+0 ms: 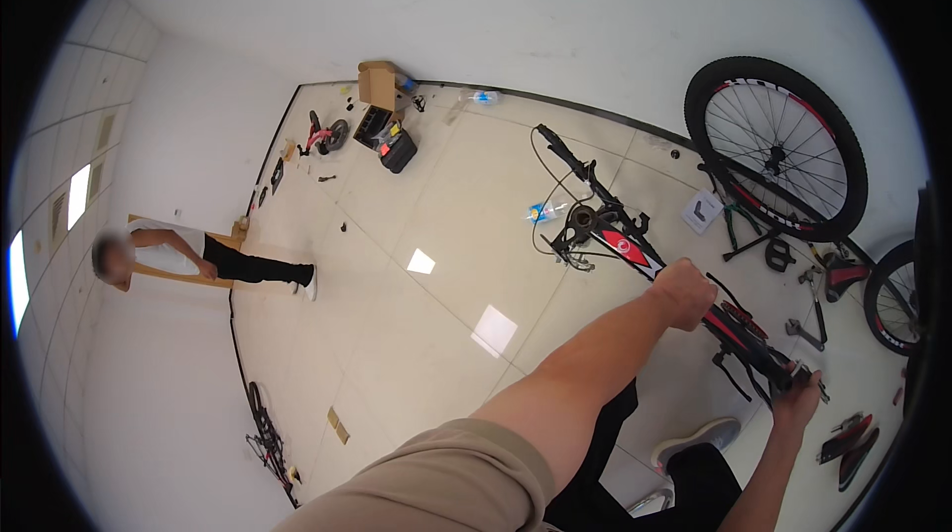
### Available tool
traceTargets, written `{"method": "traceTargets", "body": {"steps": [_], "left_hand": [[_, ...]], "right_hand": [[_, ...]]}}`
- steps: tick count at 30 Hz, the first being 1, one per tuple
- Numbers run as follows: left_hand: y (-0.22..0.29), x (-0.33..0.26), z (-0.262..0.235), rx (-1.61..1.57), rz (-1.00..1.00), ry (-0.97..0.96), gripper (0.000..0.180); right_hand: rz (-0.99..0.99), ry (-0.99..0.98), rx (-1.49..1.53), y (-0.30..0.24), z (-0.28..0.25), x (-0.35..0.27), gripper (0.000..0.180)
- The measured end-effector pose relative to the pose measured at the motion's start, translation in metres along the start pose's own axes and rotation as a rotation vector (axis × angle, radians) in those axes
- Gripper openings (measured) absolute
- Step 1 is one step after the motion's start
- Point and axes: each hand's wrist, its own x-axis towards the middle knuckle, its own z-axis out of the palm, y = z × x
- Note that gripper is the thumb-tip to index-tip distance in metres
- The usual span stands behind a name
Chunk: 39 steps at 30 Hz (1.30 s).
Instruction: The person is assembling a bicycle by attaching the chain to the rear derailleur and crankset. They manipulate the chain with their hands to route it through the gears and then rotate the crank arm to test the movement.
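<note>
A black, red and white bicycle frame (622, 245) slants across the right half of the view, its wheels off. My left hand (684, 294) is closed in a fist around the frame's tube near its middle. Lower right, my right hand (796, 399) wraps around the narrow end of the frame; its fingertips are partly hidden. The handlebar (563, 148) is at the far end, with loose black cables looping beside it. A chainring (742, 320) shows just past my left hand.
By the wall are a bicycle wheel (776, 150) and a smaller wheel (895, 296). A pedal (779, 254), wrench (805, 335), saddle (844, 275) and white booklet (701, 210) lie nearby. Farther off are a plastic bottle (544, 212), cardboard box (378, 84) and a standing person (253, 262).
</note>
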Motion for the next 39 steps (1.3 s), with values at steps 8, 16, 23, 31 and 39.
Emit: {"method": "traceTargets", "body": {"steps": [8, 16, 23, 31, 39], "left_hand": [[0.000, 0.002, 0.000, 0.013, 0.001, 0.010, 0.020], [-0.001, 0.000, 0.004, 0.015, -0.009, 0.027, 0.018], [0.001, 0.002, 0.005, 0.012, -0.004, 0.010, 0.018], [0.000, 0.001, 0.002, 0.005, -0.003, 0.006, 0.019], [-0.001, 0.002, 0.005, -0.005, 0.000, 0.026, 0.019]], "right_hand": [[0.081, 0.043, -0.023, -0.001, -0.005, 0.015, 0.035], [-0.200, 0.164, -0.939, -0.012, 0.039, -0.035, 0.047], [-0.478, 0.237, -1.775, -0.008, 0.082, -0.072, 0.070], [-0.491, 0.241, -2.019, -0.032, 0.099, -0.059, 0.062], [-0.466, 0.203, -2.087, -0.026, 0.116, -0.066, 0.047]]}}
